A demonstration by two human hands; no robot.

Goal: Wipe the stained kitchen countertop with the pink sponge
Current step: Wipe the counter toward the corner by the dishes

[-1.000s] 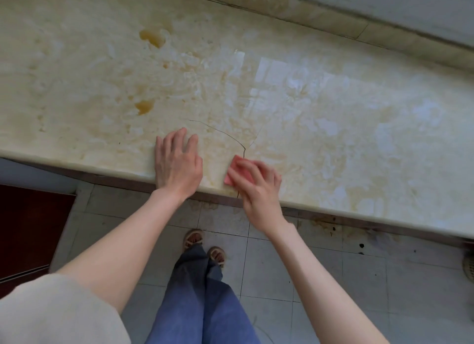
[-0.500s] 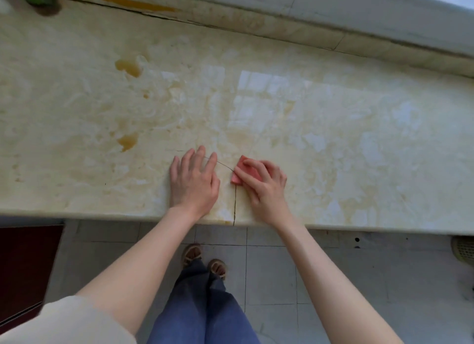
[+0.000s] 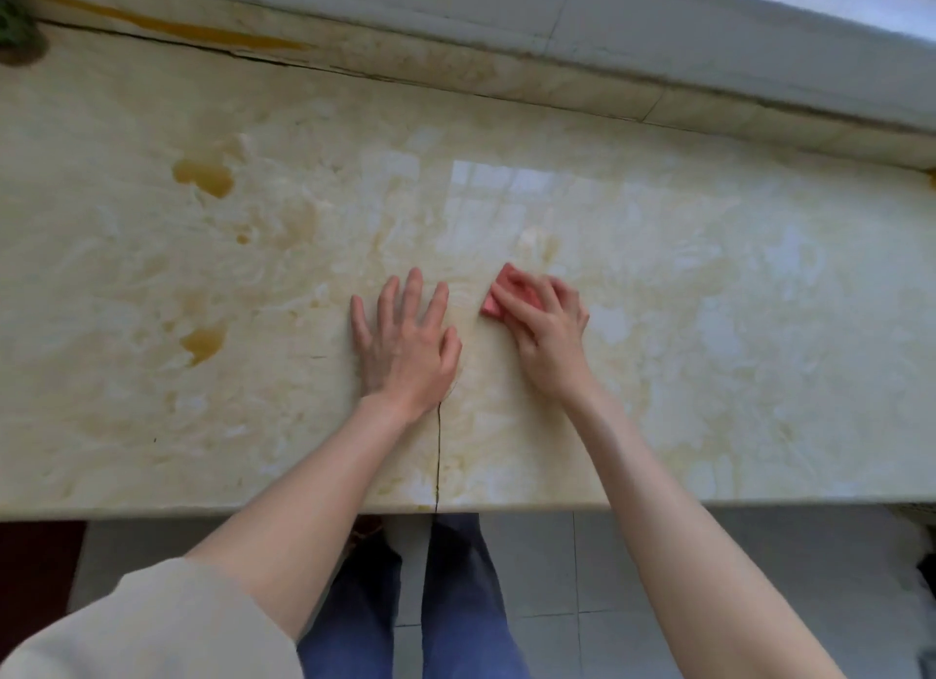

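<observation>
Pressing down on the pink sponge [image 3: 499, 298], the right hand [image 3: 544, 336] has its fingers curled over the top of it, pinning it flat against the bench [image 3: 709, 324] near the middle of the surface; only the sponge's left end shows past the fingertips. Just beside it, the left hand [image 3: 405, 346] lies palm down on the bench with its fingers spread and nothing under them but stone, the thumb pointing toward the right hand. The two hands are near one another but apart, a bare strip of bench between them

A dark crack [image 3: 438, 455] runs from the front edge of the bench up to the heel of the left hand. The bench is pale cream, marbled stone with a glossy patch of window reflection beyond the sponge. Yellow-brown stains sit well to the left of the hands: a larger one [image 3: 205, 174] toward the back, a small spot [image 3: 243, 239] below it, and another [image 3: 202, 343] level with the left hand. A further yellow streak [image 3: 202, 32] lies along the raised ledge at the rear, above a dark seam

Below the front edge, blue trousers [image 3: 456, 602] stand over a tiled floor [image 3: 633, 577], and a light beige sleeve [image 3: 152, 623] covers the left upper arm at the lower left corner
</observation>
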